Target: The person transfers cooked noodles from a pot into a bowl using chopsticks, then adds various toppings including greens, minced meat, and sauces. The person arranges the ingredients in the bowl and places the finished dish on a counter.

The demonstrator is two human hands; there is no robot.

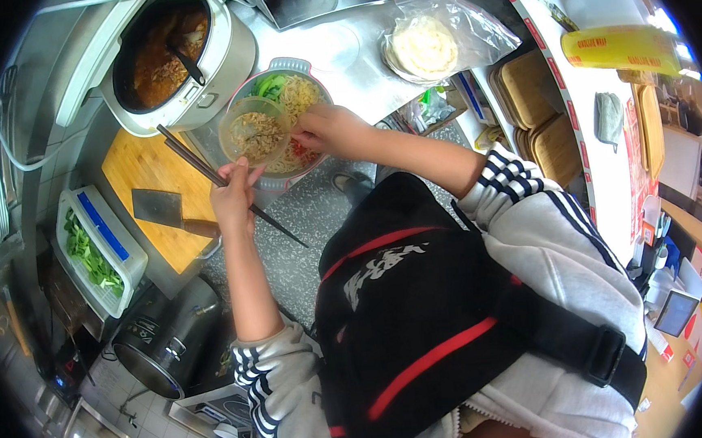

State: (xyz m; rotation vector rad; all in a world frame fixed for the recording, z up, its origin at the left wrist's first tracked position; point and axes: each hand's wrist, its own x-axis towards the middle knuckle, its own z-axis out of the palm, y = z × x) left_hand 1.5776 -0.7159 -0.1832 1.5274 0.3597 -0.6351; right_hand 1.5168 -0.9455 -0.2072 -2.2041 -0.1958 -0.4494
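Note:
My left hand (234, 193) grips a pair of dark chopsticks (275, 225) and has its fingertips at the near rim of a clear round plastic bowl (256, 135). Cooked minced meat, by its look, lies in this small bowl. My right hand (336, 131) is at the small bowl's right edge with fingers bent together; what they pinch, if anything, is hidden. Beneath is a larger grey bowl with a red rim (292, 65), partly covered by the small one. Noodles (302, 91), green leaves (268, 87) and a chopped red topping (307, 155) show in it.
A cooker (235, 50) of red-brown stew stands open at back left. A cleaver (158, 207) lies on the wooden cutting board (134, 167); beside it is a tub of cut greens (87, 249). Flat pale rounds in a plastic bag (424, 46) rest on the steel counter (373, 98).

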